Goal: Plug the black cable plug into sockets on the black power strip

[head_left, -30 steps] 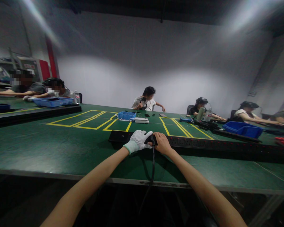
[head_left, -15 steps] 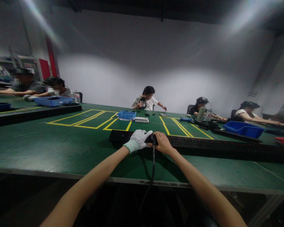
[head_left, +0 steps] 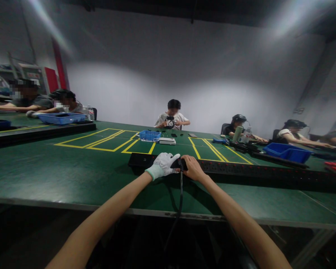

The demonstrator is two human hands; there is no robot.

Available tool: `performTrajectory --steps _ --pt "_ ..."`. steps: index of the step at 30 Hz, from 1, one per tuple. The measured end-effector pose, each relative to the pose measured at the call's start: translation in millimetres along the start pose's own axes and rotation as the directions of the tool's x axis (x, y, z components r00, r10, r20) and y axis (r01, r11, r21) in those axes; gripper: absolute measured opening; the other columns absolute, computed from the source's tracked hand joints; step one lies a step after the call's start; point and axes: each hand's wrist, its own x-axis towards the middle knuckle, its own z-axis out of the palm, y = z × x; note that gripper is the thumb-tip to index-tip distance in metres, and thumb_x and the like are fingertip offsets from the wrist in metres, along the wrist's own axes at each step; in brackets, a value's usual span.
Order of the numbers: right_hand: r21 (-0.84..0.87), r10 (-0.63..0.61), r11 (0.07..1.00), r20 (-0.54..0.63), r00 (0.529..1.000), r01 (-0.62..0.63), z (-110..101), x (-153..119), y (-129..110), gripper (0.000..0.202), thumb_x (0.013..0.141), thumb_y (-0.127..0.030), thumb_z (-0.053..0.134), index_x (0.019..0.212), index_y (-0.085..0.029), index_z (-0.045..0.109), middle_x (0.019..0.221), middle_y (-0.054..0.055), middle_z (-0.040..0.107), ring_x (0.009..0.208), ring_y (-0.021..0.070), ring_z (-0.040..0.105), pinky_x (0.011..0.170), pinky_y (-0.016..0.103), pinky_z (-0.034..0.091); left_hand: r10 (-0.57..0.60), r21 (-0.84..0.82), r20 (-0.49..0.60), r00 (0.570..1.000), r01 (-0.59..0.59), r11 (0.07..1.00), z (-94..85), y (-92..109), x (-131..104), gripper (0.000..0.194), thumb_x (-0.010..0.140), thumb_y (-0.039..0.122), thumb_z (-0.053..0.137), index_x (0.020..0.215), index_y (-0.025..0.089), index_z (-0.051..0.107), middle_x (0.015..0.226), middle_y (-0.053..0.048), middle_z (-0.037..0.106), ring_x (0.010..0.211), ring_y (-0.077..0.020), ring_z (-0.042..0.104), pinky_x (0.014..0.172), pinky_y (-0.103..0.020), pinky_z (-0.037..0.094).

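Gloved left hand and bare right hand, 2 of them, close round the black plug at the black power strip, near the table's front edge; its cord drops over that edge!

The person opposite has drawn one outstretched hand inward

Glossy green tabletop, smooth-looking; matt cloth glove; smooth plastic-looking blue bin at right.
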Motion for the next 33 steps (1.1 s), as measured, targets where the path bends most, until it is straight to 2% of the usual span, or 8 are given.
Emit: performTrajectory --steps 24,33 --pt "-0.003 0.004 1.000 -0.008 1.000 -0.004 3 0 2 0.035 0.084 -0.044 0.054 0.105 -0.016 0.047 0.102 0.011 0.058 0.093 0.0244 0.055 0.085 0.037 0.040 0.005 -0.010 -0.002 1.000 -0.005 1.000 -2.7 1 -1 0.080 0.079 0.074 0.028 0.140 0.022 0.030 0.106 -0.012 0.056 0.093 -0.0269 0.053 0.081 -0.038 0.035" --pt "-0.005 0.008 1.000 -0.026 1.000 -0.008 6 0 3 0.032 0.087 -0.043 0.051 0.105 -0.017 0.048 0.102 0.011 0.059 0.092 0.0236 0.055 0.084 0.037 0.041 0.022 -0.010 0.047 0.999 -0.021 1.000 -3.3 -16 -1 0.088 0.067 0.076 0.049 0.137 0.025 0.034 0.109 -0.010 0.057 0.093 -0.0268 0.056 0.078 -0.036 0.037"
